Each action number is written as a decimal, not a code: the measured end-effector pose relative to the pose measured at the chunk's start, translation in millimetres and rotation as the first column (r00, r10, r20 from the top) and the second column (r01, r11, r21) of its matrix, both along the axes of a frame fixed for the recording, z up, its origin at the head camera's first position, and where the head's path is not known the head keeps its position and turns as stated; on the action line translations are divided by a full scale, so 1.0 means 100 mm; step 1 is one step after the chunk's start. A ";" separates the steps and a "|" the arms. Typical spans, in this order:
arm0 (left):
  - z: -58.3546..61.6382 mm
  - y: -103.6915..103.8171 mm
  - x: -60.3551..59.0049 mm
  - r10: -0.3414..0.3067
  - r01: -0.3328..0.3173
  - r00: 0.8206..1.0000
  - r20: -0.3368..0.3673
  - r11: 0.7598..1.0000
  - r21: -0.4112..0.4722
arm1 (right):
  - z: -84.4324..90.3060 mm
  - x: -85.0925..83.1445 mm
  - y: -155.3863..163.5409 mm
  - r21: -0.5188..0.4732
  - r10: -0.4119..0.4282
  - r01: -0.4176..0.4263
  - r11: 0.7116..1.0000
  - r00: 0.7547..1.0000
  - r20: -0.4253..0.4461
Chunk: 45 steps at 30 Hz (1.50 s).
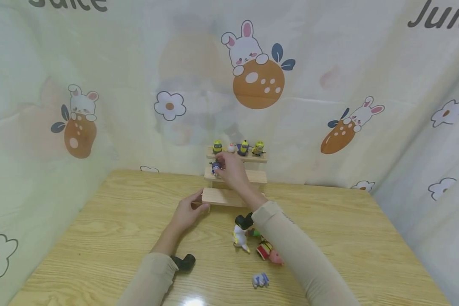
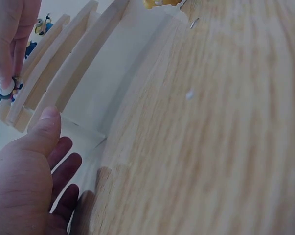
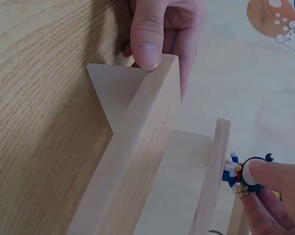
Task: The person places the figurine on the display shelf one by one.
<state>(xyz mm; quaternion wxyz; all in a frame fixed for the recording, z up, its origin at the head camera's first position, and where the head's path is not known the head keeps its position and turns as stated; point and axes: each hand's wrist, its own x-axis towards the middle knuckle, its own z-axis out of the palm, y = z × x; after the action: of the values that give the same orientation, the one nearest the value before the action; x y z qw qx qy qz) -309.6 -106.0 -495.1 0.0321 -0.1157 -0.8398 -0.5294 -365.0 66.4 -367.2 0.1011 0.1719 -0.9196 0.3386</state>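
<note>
A small wooden three-step display rack (image 1: 222,196) stands near the back of the table. My left hand (image 1: 186,212) grips the left end of its lowest step, the thumb (image 3: 149,51) on the board's edge and the other fingers beyond it. Over the left end of the middle step (image 1: 255,176), my right hand (image 1: 232,169) pinches a small dark-blue and white figurine (image 3: 232,172) between thumb and fingers. The figurine's feet are right at the board. On the top step, several small figures, among them a yellow one with goggles (image 1: 217,147), stand in a row.
In front of the rack lie a white figure (image 1: 240,239), a pink pig figure in red (image 1: 274,256) and a small purple-white figure (image 1: 260,280) on the wooden table (image 1: 111,238). A printed curtain (image 1: 199,76) hangs behind. The right forearm crosses above the toys.
</note>
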 end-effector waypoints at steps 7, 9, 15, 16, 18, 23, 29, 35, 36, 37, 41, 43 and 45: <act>-0.01 0.01 -0.01 -0.002 0.002 1.000 0.008 1.000 0.001 | -0.02 -0.01 0.01 0.020 -0.012 0.012 1.000 1.000 -0.003; -0.02 0.01 -0.02 -0.003 0.003 1.000 0.009 1.000 0.002 | -0.03 -0.01 0.02 0.025 -0.016 0.016 1.000 1.000 -0.011; -0.04 0.01 -0.02 -0.010 0.010 1.000 0.015 1.000 0.012 | -0.04 -0.01 0.03 0.038 -0.027 0.027 0.999 1.000 -0.007; -0.04 0.01 -0.01 -0.010 0.010 1.000 0.016 1.000 0.013 | -0.03 -0.01 0.03 0.042 -0.029 0.029 0.999 1.000 -0.006; -0.04 0.01 -0.01 -0.009 0.009 1.000 0.020 1.000 0.014 | -0.02 0.01 0.03 0.042 -0.031 0.031 0.999 1.000 -0.003; -0.04 0.02 0.00 -0.009 0.009 1.000 0.021 1.000 0.012 | 0.01 0.09 0.07 0.030 -0.027 0.027 0.999 1.000 -0.004; -0.02 0.01 -0.01 -0.011 0.011 1.000 0.006 1.000 0.010 | 0.08 0.39 0.25 0.001 0.051 -0.051 0.999 0.997 -0.062; -0.01 -0.01 -0.03 -0.001 0.001 1.000 -0.024 1.000 -0.004 | 0.06 0.83 0.54 -0.001 0.158 -0.158 0.987 0.987 -0.014; -0.01 -0.02 -0.04 -0.002 0.001 1.000 -0.021 1.000 -0.005 | 0.04 0.91 0.59 0.029 0.176 -0.176 0.984 0.984 -0.008; -0.02 -0.01 -0.04 -0.004 0.004 1.000 -0.018 1.000 -0.008 | 0.02 0.99 0.65 0.057 0.199 -0.198 0.978 0.980 0.000; -0.05 0.00 -0.05 -0.011 0.011 1.000 -0.003 1.000 -0.005 | -0.09 1.32 0.85 0.255 0.323 -0.331 0.908 0.943 0.075; -0.05 0.00 -0.05 -0.011 0.011 1.000 0.001 1.000 -0.001 | -0.13 1.48 0.93 0.342 0.385 -0.408 0.847 0.913 0.137; -0.05 0.00 -0.06 -0.007 0.007 1.000 0.003 1.000 -0.002 | -0.16 1.62 1.01 0.417 0.422 -0.465 0.781 0.885 0.198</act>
<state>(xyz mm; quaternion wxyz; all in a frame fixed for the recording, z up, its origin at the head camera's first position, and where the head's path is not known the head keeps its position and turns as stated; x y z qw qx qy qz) -315.1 -106.2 -500.2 0.0290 -0.1181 -0.8399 -0.5289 -202.8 167.0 -382.8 -0.0674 0.3860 -0.9098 0.1367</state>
